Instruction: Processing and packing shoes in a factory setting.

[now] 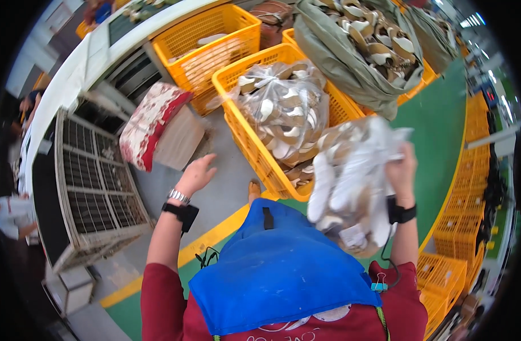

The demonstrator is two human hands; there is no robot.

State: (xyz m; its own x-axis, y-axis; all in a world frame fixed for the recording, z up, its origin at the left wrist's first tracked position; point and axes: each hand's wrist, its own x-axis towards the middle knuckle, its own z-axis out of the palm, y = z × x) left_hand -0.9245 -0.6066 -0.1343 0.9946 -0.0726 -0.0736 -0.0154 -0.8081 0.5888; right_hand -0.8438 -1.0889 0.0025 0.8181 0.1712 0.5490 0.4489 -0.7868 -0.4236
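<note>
My right hand point(403, 168) is closed on the gathered top of a clear plastic bag point(351, 187). Long white and tan pieces shaped like shoe insoles fill this bag, which hangs beside the near right corner of a yellow crate point(260, 159). Inside the crate lies another knotted clear bag point(283, 108) of similar tan and white pieces, with loose ones under it. My left hand point(196, 172) is empty, fingers apart, near a stool-like block point(181, 138) topped by a red and white patterned cushion point(153, 122).
Another yellow crate point(212, 54) stands behind, against a long white bench point(73, 74). At the far right, a grey-green cloth sack point(328, 51) holds many tan pieces. A wire-sided rack point(98, 187) stands left. Stacked yellow crates point(456, 210) line the right side.
</note>
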